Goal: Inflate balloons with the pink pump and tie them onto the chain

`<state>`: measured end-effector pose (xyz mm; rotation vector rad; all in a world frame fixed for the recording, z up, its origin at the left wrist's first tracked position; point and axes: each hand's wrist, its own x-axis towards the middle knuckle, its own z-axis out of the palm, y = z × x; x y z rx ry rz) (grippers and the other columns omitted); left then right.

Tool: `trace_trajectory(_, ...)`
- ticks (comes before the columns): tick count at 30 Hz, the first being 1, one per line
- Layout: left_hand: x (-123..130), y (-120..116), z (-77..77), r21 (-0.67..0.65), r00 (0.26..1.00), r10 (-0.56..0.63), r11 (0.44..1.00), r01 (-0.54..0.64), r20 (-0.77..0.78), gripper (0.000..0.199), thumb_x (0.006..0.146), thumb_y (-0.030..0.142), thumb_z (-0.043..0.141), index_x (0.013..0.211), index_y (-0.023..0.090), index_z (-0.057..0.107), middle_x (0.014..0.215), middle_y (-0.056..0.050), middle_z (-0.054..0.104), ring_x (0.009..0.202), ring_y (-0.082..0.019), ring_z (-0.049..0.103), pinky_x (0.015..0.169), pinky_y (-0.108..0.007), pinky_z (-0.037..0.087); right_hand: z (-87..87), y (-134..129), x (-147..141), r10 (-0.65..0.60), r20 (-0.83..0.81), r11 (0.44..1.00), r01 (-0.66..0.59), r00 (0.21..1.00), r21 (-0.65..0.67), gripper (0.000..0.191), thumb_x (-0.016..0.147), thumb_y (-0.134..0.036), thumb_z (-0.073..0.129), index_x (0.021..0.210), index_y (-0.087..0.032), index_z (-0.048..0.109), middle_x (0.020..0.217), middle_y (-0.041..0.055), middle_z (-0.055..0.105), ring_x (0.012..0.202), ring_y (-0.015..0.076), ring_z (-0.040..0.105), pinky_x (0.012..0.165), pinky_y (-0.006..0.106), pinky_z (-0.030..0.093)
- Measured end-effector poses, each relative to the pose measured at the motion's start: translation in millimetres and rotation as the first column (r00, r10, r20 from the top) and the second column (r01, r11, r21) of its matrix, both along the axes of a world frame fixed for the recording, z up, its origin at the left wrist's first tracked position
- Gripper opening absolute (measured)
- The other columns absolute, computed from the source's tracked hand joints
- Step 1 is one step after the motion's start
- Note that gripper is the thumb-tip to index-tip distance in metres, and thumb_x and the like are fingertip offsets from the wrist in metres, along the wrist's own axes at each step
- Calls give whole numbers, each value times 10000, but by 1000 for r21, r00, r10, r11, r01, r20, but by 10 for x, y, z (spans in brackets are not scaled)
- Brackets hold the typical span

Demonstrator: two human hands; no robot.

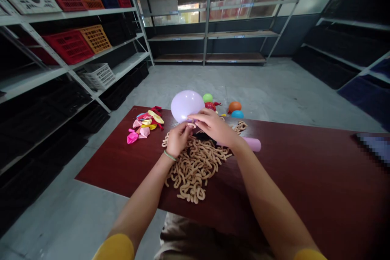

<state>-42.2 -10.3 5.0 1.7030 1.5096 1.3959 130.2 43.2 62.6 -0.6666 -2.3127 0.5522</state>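
Observation:
A pale lilac inflated balloon (186, 106) rises just past the far table edge, and both hands are at its neck. My left hand (178, 140) pinches the neck from below, and my right hand (214, 126) closes over it from the right. Under my hands lies a heap of tan curly loops (195, 166), perhaps rubber or dough; the material is unclear. To the left is a pile of limp uninflated balloons (145, 126) in pink, yellow and red. A pink cylinder (252, 144) lies past my right wrist.
The dark red tabletop (122, 162) spans the view. Small inflated balloons lie on the grey floor beyond it, green (207, 98), orange (235, 107) and blue (237, 114). Metal shelves (70, 40) with plastic crates stand at left; more shelving stands ahead and right.

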Motion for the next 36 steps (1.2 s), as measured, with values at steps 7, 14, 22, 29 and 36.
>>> trace_trajectory(7, -9, -3, 10, -7, 999, -51, 999, 51, -7, 321, 910, 418, 527, 757, 182, 683, 664, -5, 629, 626, -141, 544, 628, -235, 396, -52, -16, 4, -52, 154, 988, 28, 987, 155, 290, 961, -196, 473, 1163, -298, 653, 1025, 60, 575, 960, 202, 540, 846, 371, 459)
trace_trajectory(14, -10, 89, -60, -198, 903, 26, 978, 65, 428, 373, 834, 519, 601, 738, 165, 671, 642, 3, 628, 609, -125, 567, 618, -231, 454, -64, -26, -60, -65, 171, 978, 29, 983, 205, 189, 979, -224, 454, 905, -212, 628, 955, 51, 586, 938, 188, 534, 845, 350, 445)
trace_trajectory(22, -41, 118, -40, -152, 754, -18, 976, 155, 657, 287, 730, 424, 744, 843, 168, 680, 737, 7, 659, 686, -107, 608, 746, -256, 519, -65, -100, -130, -107, 134, 972, 76, 985, 221, 186, 956, -208, 463, 863, -214, 624, 949, 63, 589, 955, 201, 524, 857, 369, 446)
trace_trajectory(29, -73, 69, 13, -102, 825, -85, 980, 170, 559, 284, 782, 426, 704, 855, 156, 656, 722, 4, 647, 657, -98, 581, 653, -210, 476, -40, -46, -60, -54, -4, 994, 54, 999, 91, 222, 980, -219, 423, 952, -233, 642, 985, 46, 635, 971, 179, 560, 895, 367, 451)
trace_trajectory(36, -91, 35, 35, -79, 906, -134, 981, 180, 401, 321, 800, 460, 676, 920, 162, 657, 793, -25, 677, 719, -131, 613, 707, -237, 481, -107, -10, -119, -74, -8, 990, 75, 997, 119, 127, 930, -205, 540, 991, -248, 642, 991, 49, 627, 994, 206, 542, 888, 382, 446)
